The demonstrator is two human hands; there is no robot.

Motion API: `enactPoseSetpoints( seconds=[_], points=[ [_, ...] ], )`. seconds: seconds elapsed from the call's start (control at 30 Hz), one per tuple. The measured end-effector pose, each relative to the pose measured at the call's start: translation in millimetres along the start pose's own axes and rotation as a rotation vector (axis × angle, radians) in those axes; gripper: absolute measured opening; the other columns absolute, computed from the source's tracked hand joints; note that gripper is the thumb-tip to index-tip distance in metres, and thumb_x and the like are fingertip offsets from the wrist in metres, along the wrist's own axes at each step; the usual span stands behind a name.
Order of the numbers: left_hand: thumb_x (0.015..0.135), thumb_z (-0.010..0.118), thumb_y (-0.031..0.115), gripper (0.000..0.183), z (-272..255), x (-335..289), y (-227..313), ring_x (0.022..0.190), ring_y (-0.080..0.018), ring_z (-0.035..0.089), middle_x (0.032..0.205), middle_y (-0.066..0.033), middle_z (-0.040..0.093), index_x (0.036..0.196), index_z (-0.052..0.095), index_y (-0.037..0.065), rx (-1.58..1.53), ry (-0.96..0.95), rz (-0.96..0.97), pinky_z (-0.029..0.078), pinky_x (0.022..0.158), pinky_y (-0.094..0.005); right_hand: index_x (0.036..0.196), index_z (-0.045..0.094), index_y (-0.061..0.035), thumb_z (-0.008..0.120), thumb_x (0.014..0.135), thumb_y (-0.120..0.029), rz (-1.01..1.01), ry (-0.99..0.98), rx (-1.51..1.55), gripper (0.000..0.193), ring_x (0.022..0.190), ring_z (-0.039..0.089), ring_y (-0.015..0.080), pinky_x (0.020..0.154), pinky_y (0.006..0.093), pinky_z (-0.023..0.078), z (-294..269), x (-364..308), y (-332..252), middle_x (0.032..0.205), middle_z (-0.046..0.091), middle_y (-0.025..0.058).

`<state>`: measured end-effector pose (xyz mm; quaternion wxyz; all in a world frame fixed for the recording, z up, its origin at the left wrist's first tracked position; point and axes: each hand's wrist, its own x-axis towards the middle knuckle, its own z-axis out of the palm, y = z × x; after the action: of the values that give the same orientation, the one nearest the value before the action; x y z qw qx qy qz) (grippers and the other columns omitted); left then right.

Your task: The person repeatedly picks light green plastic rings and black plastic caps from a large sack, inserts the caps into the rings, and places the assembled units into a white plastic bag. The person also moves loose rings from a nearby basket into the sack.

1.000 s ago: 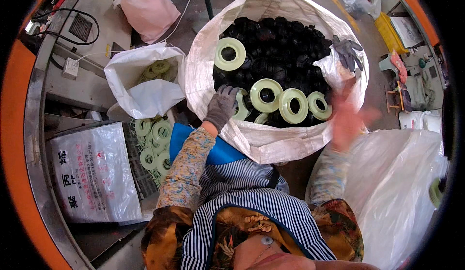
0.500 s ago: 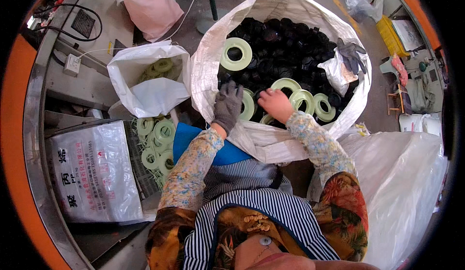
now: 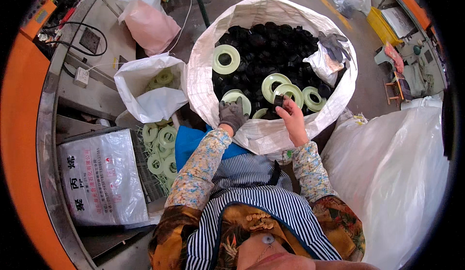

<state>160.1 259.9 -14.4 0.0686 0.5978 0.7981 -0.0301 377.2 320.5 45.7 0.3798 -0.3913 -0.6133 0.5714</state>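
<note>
A large white woven sack stands before me, filled with black round plastic parts. My left hand, in a dark grey glove, has its fingers closed at the lower rim of a pale green plastic ring inside the sack's near edge. My bare right hand pinches a small black plastic part between thumb and fingers, above the other rings. Close to it lie a tilted flanged ring and another pale green ring. One more ring rests on the black parts at the far left.
A loose grey glove and a small white bag lie inside the sack's right side. At left stands a smaller white sack holding green rings, with more rings below it. Clear plastic sheeting bulges at right.
My right hand has moved back towards me and raised a small black part into view. My left hand has shifted onto the green ring's lower rim. The whole view has shifted slightly.
</note>
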Motion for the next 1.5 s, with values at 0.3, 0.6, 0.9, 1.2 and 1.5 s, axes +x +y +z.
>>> enactPoseSetpoints(
  seconds=[0.3, 0.6, 0.9, 1.2, 1.5],
  points=[
    [0.094, 0.051, 0.027, 0.076, -6.5, 18.1, 37.9, 0.118, -0.0397, 0.057, 0.126, -0.0152, 0.061, 0.157, 0.008, 0.022, 0.081, -0.145, -0.266, 0.014, 0.108, -0.0709, 0.093, 0.053, -0.0035, 0.066, 0.087, -0.002, -0.022, -0.030, 0.082, 0.014, 0.099, 0.056, 0.0107, 0.082, 0.0262, 0.049, 16.1, -31.5, -10.0, 0.137, 0.050, 0.0072],
    [0.098, 0.050, 0.023, 0.050, -46.9, -12.1, -16.4, 0.112, -0.0334, 0.060, 0.127, -0.0236, 0.057, 0.140, 0.040, -0.002, -1.304, 0.363, 0.132, 0.050, 0.094, -0.0392, 0.142, 0.035, -0.0035, 0.079, 0.075, -0.005, -0.086, 0.018, -0.072, 0.080, 0.112, 0.057, 0.0233, 0.080, 0.0318, 0.057, -3.1, -44.9, -50.8, 0.131, 0.050, 0.0145],
    [0.074, 0.063, -0.015, 0.076, -111.9, -93.8, -19.4, 0.120, -0.0396, 0.055, 0.136, -0.0227, 0.049, 0.139, 0.048, 0.020, -0.842, 0.619, 0.609, 0.049, 0.098, -0.0405, 0.137, 0.048, -0.0111, 0.081, 0.072, -0.021, -0.612, -0.131, -0.580, 0.074, 0.108, 0.057, 0.0334, 0.088, 0.0403, 0.050, 45.5, -32.0, -88.2, 0.125, 0.052, 0.0154],
    [0.093, 0.056, -0.002, 0.045, -118.5, -95.8, -7.2, 0.124, -0.0321, 0.053, 0.140, -0.0213, 0.045, 0.136, 0.047, 0.005, -0.736, 0.428, 0.492, 0.048, 0.100, -0.0388, 0.136, 0.050, -0.0120, 0.082, 0.068, -0.018, -0.652, -0.142, -0.743, 0.076, 0.108, 0.057, 0.0350, 0.089, 0.0415, 0.050, 30.3, -40.2, -93.8, 0.126, 0.052, 0.0160],
    [0.086, 0.052, -0.010, 0.060, -131.7, -104.3, -0.9, 0.125, -0.0467, 0.047, 0.141, -0.0277, 0.040, 0.142, 0.042, 0.008, -0.663, 0.596, 0.600, 0.045, 0.102, -0.0470, 0.134, 0.050, -0.0068, 0.080, 0.073, -0.027, -0.650, -0.178, -0.639, 0.071, 0.102, 0.060, 0.0345, 0.084, 0.0410, 0.052, 29.0, -31.6, -89.0, 0.122, 0.055, 0.0177]
  ],
)
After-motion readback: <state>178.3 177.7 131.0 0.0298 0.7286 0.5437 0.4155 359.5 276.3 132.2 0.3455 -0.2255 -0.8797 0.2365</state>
